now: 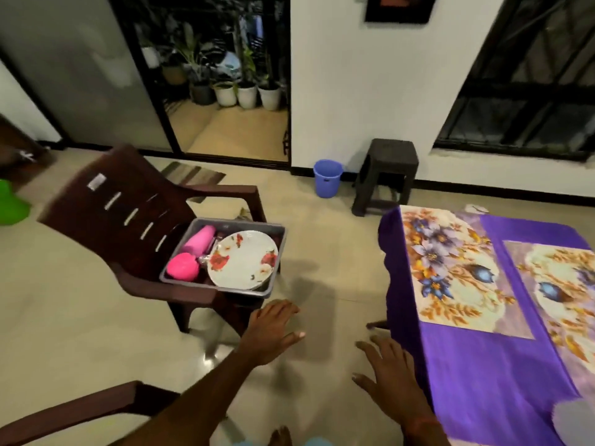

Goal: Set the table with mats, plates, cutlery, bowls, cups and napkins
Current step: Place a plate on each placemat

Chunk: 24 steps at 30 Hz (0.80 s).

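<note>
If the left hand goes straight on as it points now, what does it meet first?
Probably nothing: the left hand points just right of the grey tray, over floor. Depth is unclear, so it might clip the tray's corner.

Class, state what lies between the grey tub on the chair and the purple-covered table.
Only bare floor, crossed by shadows, separates the grey tub from the table. Nothing stands there. The head view shows this.

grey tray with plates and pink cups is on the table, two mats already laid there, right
No: the head view shows the grey tray with the plates and pink cups on the brown chair, not the table. Two mats are laid there.
</note>
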Available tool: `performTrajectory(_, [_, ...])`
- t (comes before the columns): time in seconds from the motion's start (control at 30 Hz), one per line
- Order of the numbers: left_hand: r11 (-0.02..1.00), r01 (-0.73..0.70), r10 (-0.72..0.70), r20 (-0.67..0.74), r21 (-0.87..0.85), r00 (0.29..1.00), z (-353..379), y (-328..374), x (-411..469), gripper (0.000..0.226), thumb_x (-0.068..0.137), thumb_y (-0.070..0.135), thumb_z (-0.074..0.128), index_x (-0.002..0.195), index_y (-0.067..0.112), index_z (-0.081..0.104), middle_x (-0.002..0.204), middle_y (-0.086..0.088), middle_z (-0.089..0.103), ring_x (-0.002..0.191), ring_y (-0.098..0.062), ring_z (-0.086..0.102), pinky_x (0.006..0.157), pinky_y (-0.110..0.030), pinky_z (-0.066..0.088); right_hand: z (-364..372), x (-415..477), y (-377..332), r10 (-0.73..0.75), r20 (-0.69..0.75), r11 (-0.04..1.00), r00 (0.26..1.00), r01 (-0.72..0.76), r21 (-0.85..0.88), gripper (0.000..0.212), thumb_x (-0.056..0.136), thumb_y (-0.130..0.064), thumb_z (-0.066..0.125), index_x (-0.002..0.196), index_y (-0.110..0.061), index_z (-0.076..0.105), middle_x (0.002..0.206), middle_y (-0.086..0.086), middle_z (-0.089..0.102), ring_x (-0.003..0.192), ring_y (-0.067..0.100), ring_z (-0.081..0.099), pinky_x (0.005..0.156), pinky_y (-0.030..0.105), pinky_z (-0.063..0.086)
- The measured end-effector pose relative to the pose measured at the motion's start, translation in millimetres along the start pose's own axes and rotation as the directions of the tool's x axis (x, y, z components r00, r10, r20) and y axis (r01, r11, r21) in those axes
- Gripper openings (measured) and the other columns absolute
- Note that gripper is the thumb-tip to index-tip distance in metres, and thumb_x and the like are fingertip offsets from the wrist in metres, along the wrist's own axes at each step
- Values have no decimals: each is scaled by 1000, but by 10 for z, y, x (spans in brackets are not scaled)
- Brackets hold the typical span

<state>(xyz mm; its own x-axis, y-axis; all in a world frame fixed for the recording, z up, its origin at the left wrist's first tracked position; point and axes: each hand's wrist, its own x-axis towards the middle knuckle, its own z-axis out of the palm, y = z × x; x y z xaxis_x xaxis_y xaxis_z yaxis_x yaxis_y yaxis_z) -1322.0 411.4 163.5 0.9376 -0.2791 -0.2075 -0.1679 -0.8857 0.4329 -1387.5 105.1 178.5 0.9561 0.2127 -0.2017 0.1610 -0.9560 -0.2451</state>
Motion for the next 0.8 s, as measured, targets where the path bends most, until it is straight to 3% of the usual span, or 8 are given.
performTrajectory(0.1, [998, 54, -54, -35, -15, 998, -131, -285, 39, 67, 94, 74, 43, 150, 38, 38, 162, 11, 30, 152, -13, 21, 118, -48, 24, -83, 366, -221, -65, 14, 997, 998, 65, 33, 62, 87, -59, 64, 142, -40, 45, 151, -3, 40, 142, 22, 33, 113, 43, 28])
performTrajectory(0.17, [995, 96, -98, -75, -25, 992, -201, -450, 37, 67, 93, 74, 43, 150, 39, 38, 162, 11, 31, 152, -13, 21, 117, -47, 25, -150, 601, -353, -92, 33, 995, 995, 91, 37, 63, 93, -61, 56, 149, -41, 35, 159, -6, 28, 148, 18, 19, 118, 39, 20])
performTrajectory(0.4, [978, 206, -210, -137, -42, 968, -368, -894, 125, 83, 87, 86, 25, 155, 37, 31, 163, 9, 29, 153, -16, 21, 118, -49, 25, -280, 1435, -646, -204, 57, 979, 977, 203, 15, 66, 92, -63, 54, 150, -41, 32, 160, -5, 27, 148, 18, 17, 119, 40, 15])
performTrajectory(0.6, [949, 294, -309, -134, -117, 942, -532, -1194, 474, 70, 95, 71, 45, 155, 35, 34, 164, 6, 29, 152, -20, 22, 118, -55, 27, -298, 2342, -880, -320, 73, 945, 945, 324, -50, 66, 89, -63, 58, 147, -38, 40, 156, 0, 37, 146, 22, 26, 115, 43, 20])
performTrajectory(0.8, [910, 395, -408, -105, -127, 907, -725, -1466, 915, 72, 94, 74, 44, 154, 35, 33, 164, 5, 30, 152, -22, 23, 117, -57, 24, -273, 3216, -1075, -378, 151, 921, 914, 388, -44, 67, 87, -60, 63, 146, -34, 43, 155, 3, 39, 145, 27, 29, 115, 47, 22])
